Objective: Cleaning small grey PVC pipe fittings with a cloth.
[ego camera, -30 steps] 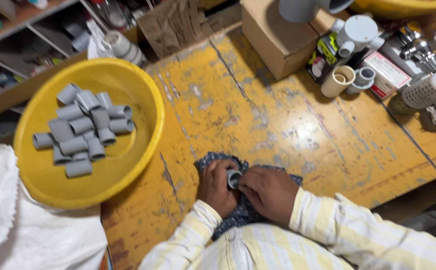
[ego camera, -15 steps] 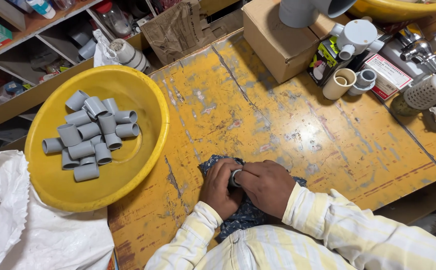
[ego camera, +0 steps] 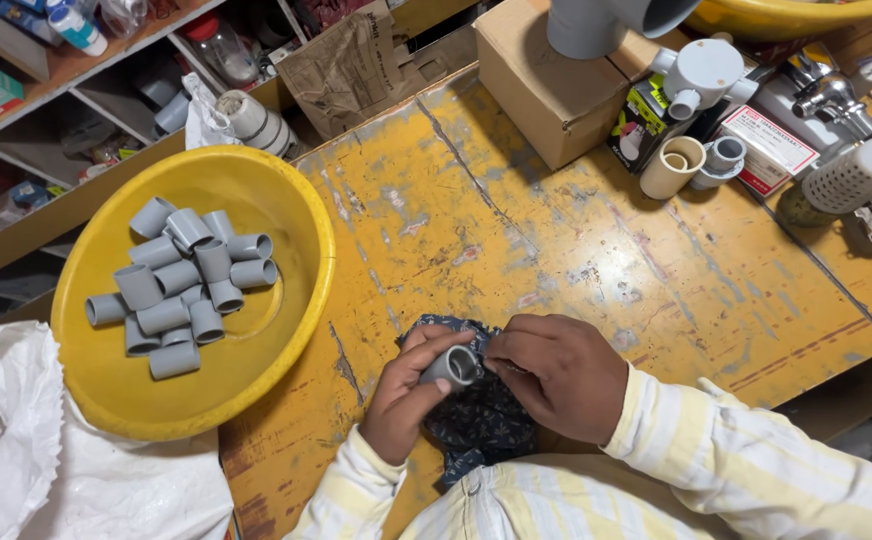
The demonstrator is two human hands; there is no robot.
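Left hand (ego camera: 403,405) and right hand (ego camera: 561,375) together grip 1 grey pipe piece (ego camera: 453,367) over a dark cloth (ego camera: 481,425) on the near yellow worktop (ego camera: 556,260).

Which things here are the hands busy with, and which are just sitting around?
Busy with:
left hand and right hand, both gripping one grey pipe piece
dark patterned cloth under it
yellow bowl with more grey pipe pieces

Just sitting around:
cardboard box
white sack
cream pipe ring
white perforated cylinder
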